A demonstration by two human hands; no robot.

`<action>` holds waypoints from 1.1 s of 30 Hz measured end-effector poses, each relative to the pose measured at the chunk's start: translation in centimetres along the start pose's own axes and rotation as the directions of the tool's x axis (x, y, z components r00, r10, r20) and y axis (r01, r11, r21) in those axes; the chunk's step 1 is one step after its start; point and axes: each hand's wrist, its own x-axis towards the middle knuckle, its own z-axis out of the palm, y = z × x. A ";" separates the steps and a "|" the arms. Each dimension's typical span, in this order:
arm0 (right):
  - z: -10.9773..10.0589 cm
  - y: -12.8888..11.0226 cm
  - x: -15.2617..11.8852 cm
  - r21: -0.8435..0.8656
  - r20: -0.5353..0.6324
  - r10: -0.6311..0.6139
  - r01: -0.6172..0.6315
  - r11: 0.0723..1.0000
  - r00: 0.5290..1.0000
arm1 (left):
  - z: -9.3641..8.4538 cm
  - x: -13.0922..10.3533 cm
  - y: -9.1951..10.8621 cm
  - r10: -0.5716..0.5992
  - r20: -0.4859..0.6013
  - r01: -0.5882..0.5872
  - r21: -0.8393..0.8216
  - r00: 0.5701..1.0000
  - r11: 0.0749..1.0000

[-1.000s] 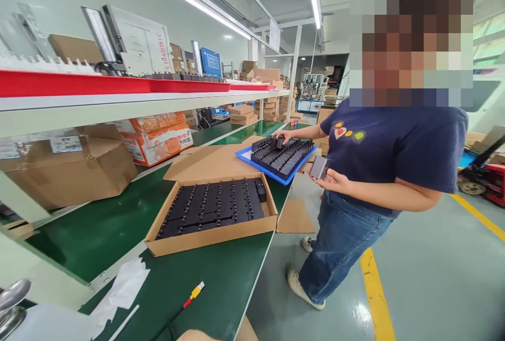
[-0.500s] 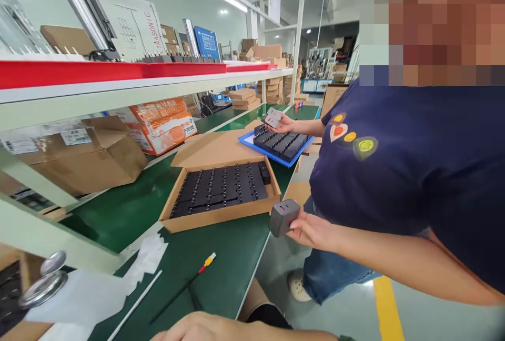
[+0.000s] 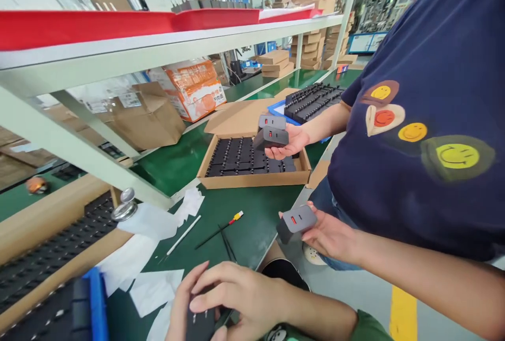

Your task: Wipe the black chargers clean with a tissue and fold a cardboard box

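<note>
Right hand [image 3: 246, 296] holds black block [image 3: 200, 326] near bench edge [image 3: 269, 246].

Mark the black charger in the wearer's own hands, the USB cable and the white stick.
Black charger [image 3: 200, 325]: head view, on its upward face.
USB cable [image 3: 215, 233]: head view, on its black cord.
White stick [image 3: 183, 236]: head view, mid-shaft.

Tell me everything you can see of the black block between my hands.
The black block looks boxy, with a smooth, matte, plastic-like face turned towards the camera and bearing two small pale marks, possibly metal pins. It is at the picture's bottom edge, cut off below. The left hand lines its left side; the right hand partly covers its top.
</note>
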 end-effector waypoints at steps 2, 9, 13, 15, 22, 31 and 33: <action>0.2 0.2 -0.3 0.008 -0.037 -0.009 0.009 1.000 0.999 | 0.2 -0.3 0.4 0.034 -0.008 -0.034 0.010 0.999 0.999; -0.9 -0.4 -0.1 0.082 -0.053 0.007 -0.003 0.997 0.999 | -0.4 -0.5 -0.8 0.044 0.093 -0.047 0.030 0.995 0.998; -0.4 0.1 0.0 0.036 0.009 -0.011 0.011 0.999 1.000 | -0.3 0.2 -1.3 0.035 0.106 -0.038 0.025 0.994 0.999; -0.1 0.4 0.0 0.010 0.014 -0.007 0.007 1.000 1.000 | -0.2 0.4 -1.6 0.036 0.097 -0.039 0.023 0.995 0.999; 0.1 0.8 -0.4 -0.048 -0.003 -0.017 0.017 0.999 1.000 | 0.3 -0.3 -3.9 0.018 0.048 -0.018 0.004 0.999 1.000; 0.7 1.3 -1.0 -0.055 0.082 0.060 -0.055 0.997 0.995 | 0.4 -0.6 -2.9 0.018 0.082 -0.011 -0.079 0.996 0.997; 0.2 0.6 -0.5 -0.042 0.031 0.021 -0.020 0.999 0.999 | 0.3 -1.4 -1.8 0.037 0.112 -0.027 -0.094 0.993 0.995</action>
